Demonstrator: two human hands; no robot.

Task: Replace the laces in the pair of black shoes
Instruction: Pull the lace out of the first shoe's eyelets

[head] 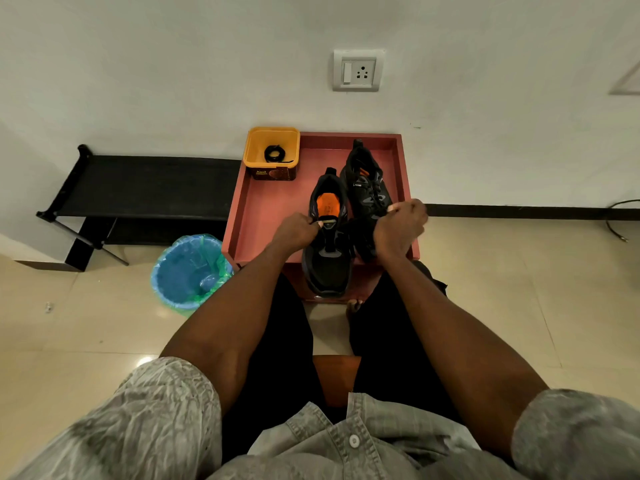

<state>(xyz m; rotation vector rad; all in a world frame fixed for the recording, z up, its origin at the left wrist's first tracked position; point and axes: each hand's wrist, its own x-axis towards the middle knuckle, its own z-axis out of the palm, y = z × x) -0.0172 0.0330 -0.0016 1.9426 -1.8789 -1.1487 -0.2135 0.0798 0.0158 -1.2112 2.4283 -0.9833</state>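
1. The worktop [266,202] is a reddish-pink square tray-like surface with a low raised rim, smooth and matte, and it stands against a white wall.
2. At its far left corner stands a yellow plastic tub [271,152] with rounded corners and a brown printed label on the side. Inside it lies a coiled black lace [275,154].
3. On the floor to the left is a blue round bin [188,271], lined with a thin, shiny green plastic bag.
4. The near shoe [327,244] lies on the worktop with its toe over the near edge. It is black mesh fabric with an orange insole that shows through the open top, and its eyelet area looks mostly unlaced.
5. The far shoe [367,192] lies just beside it on the right, also black, with grey patches and laces crossed over the tongue.
6. The left hand [298,232] has its fingers curled, pinching the edge of the near shoe at the opening.
7. The right hand [401,225] is closed into a fist above the far shoe's front part; whether it grips a lace I cannot tell.
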